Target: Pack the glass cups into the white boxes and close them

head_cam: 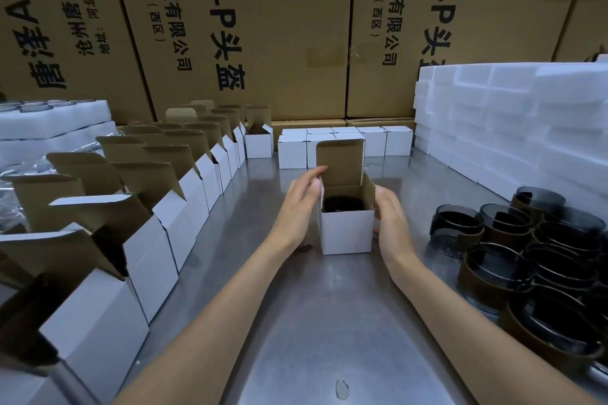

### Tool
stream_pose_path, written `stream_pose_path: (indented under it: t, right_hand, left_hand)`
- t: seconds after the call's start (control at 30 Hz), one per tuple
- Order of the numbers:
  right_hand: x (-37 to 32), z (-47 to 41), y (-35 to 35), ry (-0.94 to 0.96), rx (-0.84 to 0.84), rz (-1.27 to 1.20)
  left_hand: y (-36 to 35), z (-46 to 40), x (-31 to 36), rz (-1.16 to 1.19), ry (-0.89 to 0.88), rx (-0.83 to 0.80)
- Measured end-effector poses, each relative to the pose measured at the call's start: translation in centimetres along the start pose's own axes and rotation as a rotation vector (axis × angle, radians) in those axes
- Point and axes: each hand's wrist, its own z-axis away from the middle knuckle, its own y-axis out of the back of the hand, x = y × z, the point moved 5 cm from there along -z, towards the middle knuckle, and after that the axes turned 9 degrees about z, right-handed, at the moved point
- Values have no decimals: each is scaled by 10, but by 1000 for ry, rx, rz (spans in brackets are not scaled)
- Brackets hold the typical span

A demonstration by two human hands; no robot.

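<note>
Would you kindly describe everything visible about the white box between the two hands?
The white box is a small upright cardboard carton, white outside and brown inside, standing on the steel table. Its top lid stands open and its side flaps are up. A dark glass cup sits inside. The left hand touches its left flap; the right hand rests against its right side.

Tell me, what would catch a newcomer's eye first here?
Probably the open white box in the middle of the metal table, with a dark glass cup inside and its lid flap standing up, the left hand and right hand at its sides. Next, the row of open boxes along the left and the cluster of dark cups on the right.
</note>
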Motion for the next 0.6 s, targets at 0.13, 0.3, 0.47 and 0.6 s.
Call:
stream_pose_path:
  t: [0.13,0.3,0.47,0.6]
  right_hand:
    - [-3,1,-2,49,-80,34]
    - [-7,-1,-4,94,-125,35]
    - [-8,2,-7,136,-94,45]
    - [-5,1,-6,97,-92,-43]
  left_hand:
    - [1,-1,0,7,-4,9]
    - [2,-4,6,157,-57,114]
    - [-5,-2,3,143,-52,69]
    - [-2,4,2,176,-96,83]
